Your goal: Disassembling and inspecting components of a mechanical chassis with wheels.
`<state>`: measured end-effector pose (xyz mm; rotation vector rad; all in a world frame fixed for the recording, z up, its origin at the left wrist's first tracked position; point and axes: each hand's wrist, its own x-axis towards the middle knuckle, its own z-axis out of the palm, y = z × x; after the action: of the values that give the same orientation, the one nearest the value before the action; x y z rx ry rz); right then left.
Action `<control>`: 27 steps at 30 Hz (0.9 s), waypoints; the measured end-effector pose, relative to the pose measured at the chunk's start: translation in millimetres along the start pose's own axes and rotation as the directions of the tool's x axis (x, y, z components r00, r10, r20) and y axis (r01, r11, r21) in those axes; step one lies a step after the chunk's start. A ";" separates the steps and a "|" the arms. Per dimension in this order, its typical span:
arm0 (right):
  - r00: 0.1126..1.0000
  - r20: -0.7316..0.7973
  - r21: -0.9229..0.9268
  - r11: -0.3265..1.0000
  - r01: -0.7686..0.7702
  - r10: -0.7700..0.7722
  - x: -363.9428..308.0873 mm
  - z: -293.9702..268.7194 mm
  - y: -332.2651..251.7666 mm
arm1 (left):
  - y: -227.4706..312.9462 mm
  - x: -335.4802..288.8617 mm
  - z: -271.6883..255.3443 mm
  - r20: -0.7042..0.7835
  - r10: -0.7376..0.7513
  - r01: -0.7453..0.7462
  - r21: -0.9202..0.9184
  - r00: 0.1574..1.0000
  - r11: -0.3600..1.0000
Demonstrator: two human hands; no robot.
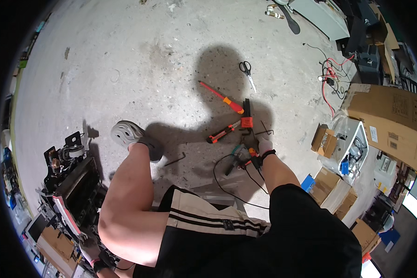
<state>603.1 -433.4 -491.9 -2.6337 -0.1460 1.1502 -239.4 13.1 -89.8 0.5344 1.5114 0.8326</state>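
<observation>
My right hand [265, 145], in a pale glove, reaches to the floor with its fingers closed on a small black L-shaped hex key [267, 132]. Just left of it lies a red hex key holder [247, 122] with black keys in it. A utility knife [221, 134], a red-and-yellow screwdriver [222, 98] and black-handled scissors [246, 70] lie nearby. Another hex key [176, 159] is on the floor near my shoe. At lower left, my gloved left hand [89, 250] is against a dark machine with metal parts [76, 187]; its fingers are mostly hidden.
Dark-handled tools and a black cable [216, 173] lie beside my right wrist. At right stand a large cardboard box [387, 123], a white bin [356, 148] with parts in it, and tangled red and black wires [331, 74]. My grey clog [136, 139] is near the machine.
</observation>
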 end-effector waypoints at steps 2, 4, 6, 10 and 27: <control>0.980 -0.025 0.643 0.754 -0.137 0.199 -6.8 1.4 -2.3 | -1.4 -0.3 3.6 -0.128 -0.017 0.008 -0.063 0.992 0.998; 0.982 0.104 0.793 0.582 -0.179 0.161 -33.4 -6.0 -48.7 | 7.3 -20.6 -12.1 0.051 -0.029 0.031 -0.030 0.998 0.999; 0.989 0.059 0.839 0.530 -0.122 0.135 -40.8 -13.4 -70.7 | 3.4 -39.9 -12.0 -0.099 -0.040 0.037 -0.025 0.994 0.999; 0.950 0.067 0.951 0.269 -0.153 0.305 -12.4 -7.7 -35.5 | -1.1 -18.9 1.0 -0.190 -0.099 0.104 0.018 0.977 0.994; 0.992 -0.100 0.100 0.993 -0.070 0.080 -47.2 -10.2 -40.6 | -98.4 -17.6 388.9 -0.009 -0.123 0.123 0.075 0.992 0.990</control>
<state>578.9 -405.7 -440.6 -2.6263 0.0278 1.0134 158.6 10.9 -142.5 0.4899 1.5681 0.6836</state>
